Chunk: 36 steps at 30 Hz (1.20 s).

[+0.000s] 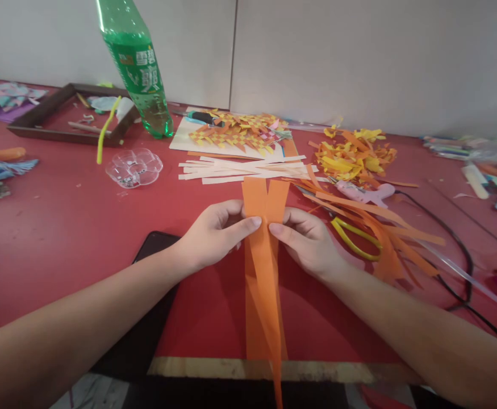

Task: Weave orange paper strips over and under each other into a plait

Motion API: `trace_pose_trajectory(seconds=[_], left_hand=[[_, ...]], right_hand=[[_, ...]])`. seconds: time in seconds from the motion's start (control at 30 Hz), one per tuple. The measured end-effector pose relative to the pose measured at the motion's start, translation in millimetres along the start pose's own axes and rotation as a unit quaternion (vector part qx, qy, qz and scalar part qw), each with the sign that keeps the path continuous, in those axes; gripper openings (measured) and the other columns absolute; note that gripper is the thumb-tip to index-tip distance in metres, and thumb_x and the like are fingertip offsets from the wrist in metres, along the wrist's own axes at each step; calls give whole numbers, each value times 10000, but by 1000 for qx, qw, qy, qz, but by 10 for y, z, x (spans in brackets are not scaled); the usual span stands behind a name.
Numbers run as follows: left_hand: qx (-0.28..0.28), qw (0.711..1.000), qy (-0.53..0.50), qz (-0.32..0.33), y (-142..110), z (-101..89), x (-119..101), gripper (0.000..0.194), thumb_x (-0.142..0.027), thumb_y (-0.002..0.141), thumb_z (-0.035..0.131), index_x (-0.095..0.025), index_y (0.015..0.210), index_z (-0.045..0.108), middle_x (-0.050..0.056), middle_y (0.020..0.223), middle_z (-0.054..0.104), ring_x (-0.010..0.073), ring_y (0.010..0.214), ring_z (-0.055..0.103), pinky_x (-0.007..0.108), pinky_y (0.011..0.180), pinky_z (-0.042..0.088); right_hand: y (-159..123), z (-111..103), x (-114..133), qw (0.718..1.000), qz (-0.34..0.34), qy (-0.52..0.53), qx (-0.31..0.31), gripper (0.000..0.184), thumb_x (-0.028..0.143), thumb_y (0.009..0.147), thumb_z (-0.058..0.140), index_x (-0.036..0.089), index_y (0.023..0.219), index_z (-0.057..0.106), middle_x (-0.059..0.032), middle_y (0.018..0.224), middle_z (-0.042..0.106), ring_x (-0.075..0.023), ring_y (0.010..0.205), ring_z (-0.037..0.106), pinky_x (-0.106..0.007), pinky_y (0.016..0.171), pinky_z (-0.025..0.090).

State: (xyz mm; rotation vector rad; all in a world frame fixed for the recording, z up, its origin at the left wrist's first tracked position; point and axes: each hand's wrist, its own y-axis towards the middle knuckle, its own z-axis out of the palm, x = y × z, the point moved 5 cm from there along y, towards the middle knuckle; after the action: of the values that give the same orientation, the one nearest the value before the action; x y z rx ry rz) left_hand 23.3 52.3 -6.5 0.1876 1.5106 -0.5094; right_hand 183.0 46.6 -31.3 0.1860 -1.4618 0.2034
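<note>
Both hands pinch a long orange paper strip (262, 255) near its upper end, over the front of the red table. My left hand (220, 233) is closed on its left side, thumb on top and fingers behind. On the right side my right hand (308, 241) grips it the same way. The paper is split into two flaps at the top and creased down the middle. Its lower end narrows and hangs past the table edge. Yellow-handled scissors (356, 238) lie right of my right hand, partly under cut orange strips (384, 227).
Cream paper strips (248, 169) lie beyond my hands. Woven orange-yellow pieces (242, 133), yellow-orange scraps (354, 156) and a pink glue gun (365, 193) with a black cord are farther back. A green bottle (140, 74), a wooden frame (22, 122) and a clear flower-shaped tray (134, 167) stand left.
</note>
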Motion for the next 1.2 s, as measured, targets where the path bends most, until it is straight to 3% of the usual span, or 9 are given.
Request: trace_pose_trajectory(seconds=[0.17,0.43,0.57,0.67,0.8,0.97,1.2], left_hand=[[-7,999,-30,-13,-4,-6,28,222,-375,842,669,-161,899,641,-52,647,531,46,483,433,165,439,332],[-32,996,-77,-41,5,-32,60,191,-352,834,684,-171,888,654,-67,596,469,39,462,399,147,407,274],[8,998,-42,-54,-16,12,48,254,-407,855,647,-175,954,671,-42,628,521,61,481,459,162,402,300],[48,998,-6,-50,-32,56,36,255,-397,861,641,-156,940,658,-36,629,541,65,496,480,162,414,327],[32,999,10,-39,-28,42,34,237,-375,878,623,-139,896,636,-52,570,505,58,478,463,156,413,320],[32,999,-14,-22,-21,40,22,211,-339,888,625,-137,941,649,-53,615,527,42,478,462,153,414,317],[10,999,-31,-31,-9,14,39,236,-335,881,637,-138,1006,674,-58,561,509,46,459,444,150,408,303]], right_hand=[[10,-2,2,1000,-12,7,-1,245,407,803,766,230,712,622,13,702,598,-164,718,574,-314,703,488],[8,-18,-9,1000,2,16,-14,258,422,817,748,227,726,605,22,669,593,-139,595,523,-293,585,431],[22,-24,-9,999,2,23,-31,266,430,801,763,223,720,618,31,641,584,-125,555,509,-280,545,412],[23,-32,-16,999,0,32,-33,248,416,801,767,217,723,641,27,667,615,-122,561,533,-280,552,433],[1,-10,-9,999,0,37,3,178,401,813,758,231,847,719,-1,768,673,-138,625,581,-296,602,491],[-15,24,45,1000,-10,6,22,148,372,819,755,244,894,753,-25,848,735,-195,820,676,-351,773,556],[-11,10,8,1000,-11,26,9,116,339,837,743,250,911,747,-18,865,726,-173,756,652,-341,743,544]])
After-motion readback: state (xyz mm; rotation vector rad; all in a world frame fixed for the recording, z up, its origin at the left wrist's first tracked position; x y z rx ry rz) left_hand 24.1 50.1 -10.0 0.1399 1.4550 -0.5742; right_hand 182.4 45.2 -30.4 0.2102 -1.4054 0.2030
